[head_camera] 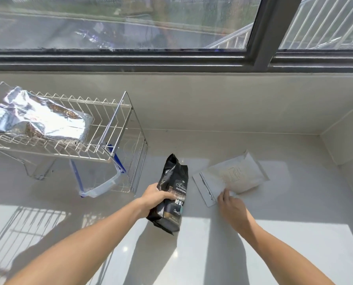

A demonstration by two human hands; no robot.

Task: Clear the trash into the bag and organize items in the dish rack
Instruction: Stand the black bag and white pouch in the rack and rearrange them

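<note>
My left hand [153, 199] grips a black coffee bag [172, 194] around its middle, lifted a little off the white counter. To its right, my right hand [231, 204] rests its fingertips on the near edge of a flat pale pouch [231, 176] lying on the counter; whether it has pinched the pouch I cannot tell. A wire dish rack [110, 128] stands at the left. A crumpled silver foil bag [38, 118] lies on its upper tier. A clear plastic container with blue trim [98, 179] sits under the rack.
A window with a dark frame [171, 58] runs along the back above a pale ledge. The counter [253, 243] meets a side wall [344, 140] at the right. Sunlight and rack shadows fall across the near counter.
</note>
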